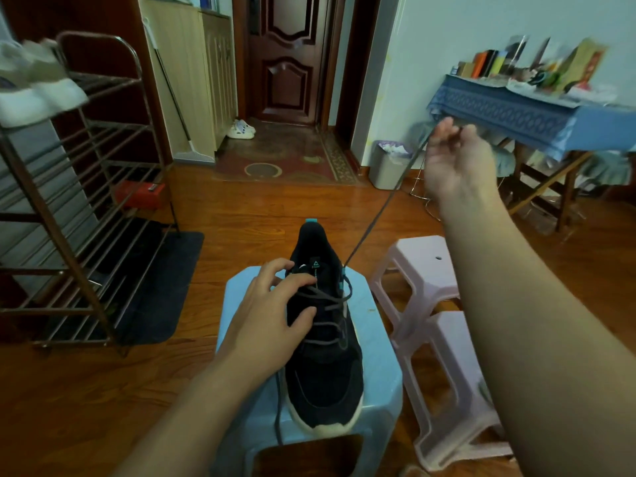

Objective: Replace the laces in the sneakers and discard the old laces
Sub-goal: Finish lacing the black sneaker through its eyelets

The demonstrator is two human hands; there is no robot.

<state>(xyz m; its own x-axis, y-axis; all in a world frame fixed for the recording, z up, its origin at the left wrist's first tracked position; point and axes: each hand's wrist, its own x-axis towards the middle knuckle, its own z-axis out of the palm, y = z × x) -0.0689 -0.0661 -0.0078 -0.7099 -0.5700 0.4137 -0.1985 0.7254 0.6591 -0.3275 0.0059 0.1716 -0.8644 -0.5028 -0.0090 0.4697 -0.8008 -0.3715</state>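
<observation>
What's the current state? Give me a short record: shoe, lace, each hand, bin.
shoe: black sneaker lying on the blue stool, toe toward the camera
lace: grey lace partly threaded, one end pulled taut up and to the right, other end hanging off the stool's near left side
left hand: steadies the sneaker, fingers curled over the tongue
right hand: raised, pinches the lace end
bin: trash bin by the far wall, bag-lined
</observation>
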